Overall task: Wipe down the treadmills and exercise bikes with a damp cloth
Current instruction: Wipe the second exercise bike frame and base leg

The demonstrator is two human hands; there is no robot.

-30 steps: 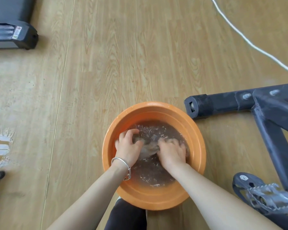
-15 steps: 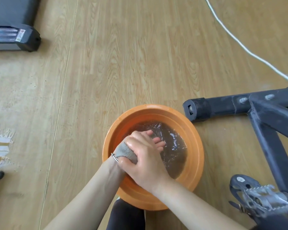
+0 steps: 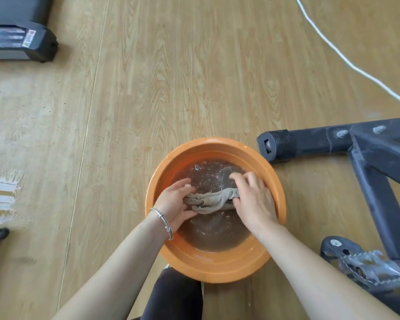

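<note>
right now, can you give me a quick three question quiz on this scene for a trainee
1. True or false: the cloth lies on the floor beside the orange basin.
2. What stands just right of the basin? A a chair; B the exercise bike frame; C a mop.
3. How many hands grip the cloth?

Key: 1 false, it is held inside the basin. 2 B. 3 two, the left hand and the right hand, one at each end.
</note>
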